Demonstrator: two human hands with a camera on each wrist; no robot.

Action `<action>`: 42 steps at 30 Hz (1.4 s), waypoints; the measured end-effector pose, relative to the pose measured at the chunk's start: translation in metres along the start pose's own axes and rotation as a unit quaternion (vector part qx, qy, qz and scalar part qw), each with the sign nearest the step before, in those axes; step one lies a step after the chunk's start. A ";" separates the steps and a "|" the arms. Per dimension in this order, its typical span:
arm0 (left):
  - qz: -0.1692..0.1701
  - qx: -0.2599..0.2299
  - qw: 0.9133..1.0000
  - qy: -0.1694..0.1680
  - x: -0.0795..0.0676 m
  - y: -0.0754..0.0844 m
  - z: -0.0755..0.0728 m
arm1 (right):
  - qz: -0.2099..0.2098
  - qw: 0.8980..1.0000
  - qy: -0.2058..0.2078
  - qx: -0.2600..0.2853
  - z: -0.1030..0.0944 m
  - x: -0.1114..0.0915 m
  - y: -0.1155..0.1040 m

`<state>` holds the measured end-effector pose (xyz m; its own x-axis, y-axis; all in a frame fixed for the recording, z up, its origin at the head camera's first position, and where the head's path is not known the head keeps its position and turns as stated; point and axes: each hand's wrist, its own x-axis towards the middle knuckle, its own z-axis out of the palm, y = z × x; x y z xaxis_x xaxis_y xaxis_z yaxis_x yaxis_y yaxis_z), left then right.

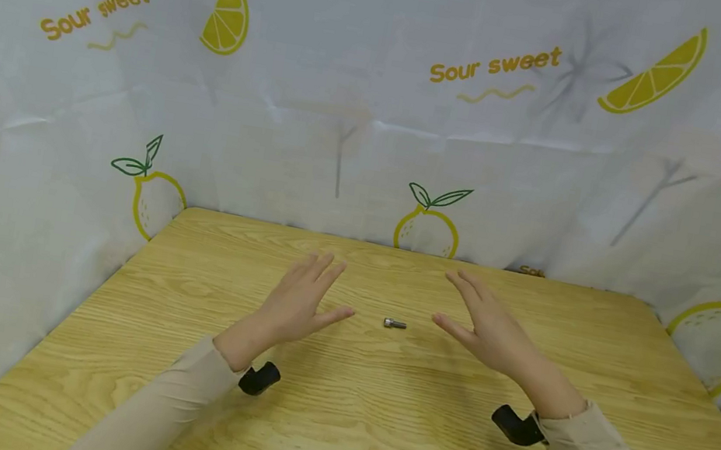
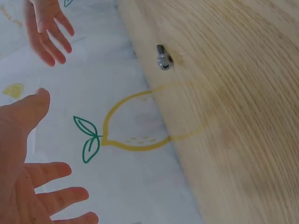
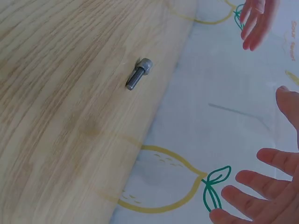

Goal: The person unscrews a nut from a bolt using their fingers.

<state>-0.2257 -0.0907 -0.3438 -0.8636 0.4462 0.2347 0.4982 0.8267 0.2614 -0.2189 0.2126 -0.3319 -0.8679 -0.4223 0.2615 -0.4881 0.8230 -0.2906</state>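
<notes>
A small metal socket-head bolt (image 1: 395,324) lies on its side on the wooden table, between the two hands. In the head view its head points left and its threaded shank right. My left hand (image 1: 296,301) hovers left of the bolt, fingers spread and holding nothing. On the other side my right hand (image 1: 489,329) is held up the same way, thumb towards the bolt, also without anything in it. Both wrist views show the bolt (image 2: 163,58) apart from the fingers; the right wrist view shows the threads of the bolt (image 3: 138,73) clearly.
The wood-grain table (image 1: 343,427) ends at the back against a white sheet (image 1: 316,147) printed with lemons and lettering, which also hangs at both sides. A black curved piece (image 1: 261,378) sits at the left wrist and a similar black piece (image 1: 516,425) at the right.
</notes>
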 end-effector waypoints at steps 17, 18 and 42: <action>0.002 -0.174 0.984 -0.033 0.025 0.001 0.020 | 0.006 0.985 -0.018 0.171 0.019 0.024 0.008; 0.001 -0.184 0.982 -0.040 0.027 0.002 0.021 | 0.008 0.984 -0.020 0.176 0.020 0.026 0.009; -0.033 -0.210 0.971 -0.110 0.059 0.020 0.060 | 0.064 0.957 -0.139 0.248 0.061 0.052 0.026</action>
<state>-0.2717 -0.0274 -0.3808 -0.8671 0.4980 0.0108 0.3895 0.6643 0.6379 -0.2819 0.1888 -0.3820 -0.8809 -0.4716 -0.0397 -0.3005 0.6221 -0.7230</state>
